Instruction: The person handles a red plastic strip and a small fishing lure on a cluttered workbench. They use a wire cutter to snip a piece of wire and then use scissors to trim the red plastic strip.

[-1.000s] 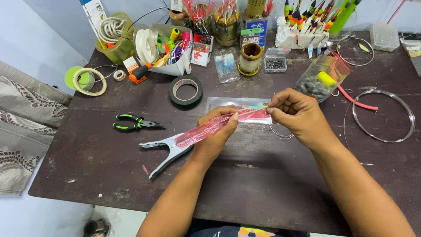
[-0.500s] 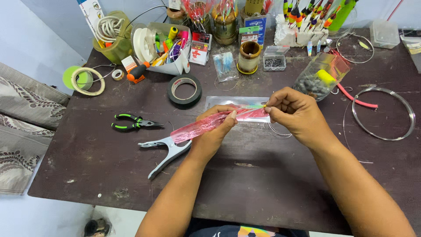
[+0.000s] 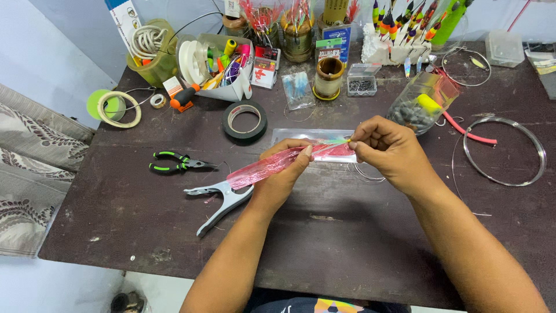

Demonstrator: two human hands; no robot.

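I hold a pink shimmering skirt strip [image 3: 267, 168] above the dark worktop [image 3: 324, 232], near its middle. My left hand [image 3: 282, 177] supports the strip from below, its fingers closed around the strip's right part. My right hand [image 3: 389, 149] is at the strip's right end, its fingers pressed together and pinching the tip, where a short green and yellow piece [image 3: 337, 141] shows. I judge the work to be in progress: the strip is out of its clear packet [image 3: 301, 135], which lies flat just behind my hands, and nothing is fixed to the strip yet as far as I can see.

A grey clamp tool [image 3: 222, 197] lies on the worktop, its jaws under the strip's left end. The green-handled pliers [image 3: 174, 163] lie further left, apart from it. A black tape roll [image 3: 245, 121] lies behind the packet. To the right lies a coil of wire [image 3: 505, 152], and a clear bag of dark weights [image 3: 418, 104] stands beyond my right hand. Floats and spools line the far edge. Nothing obstructs either hand.
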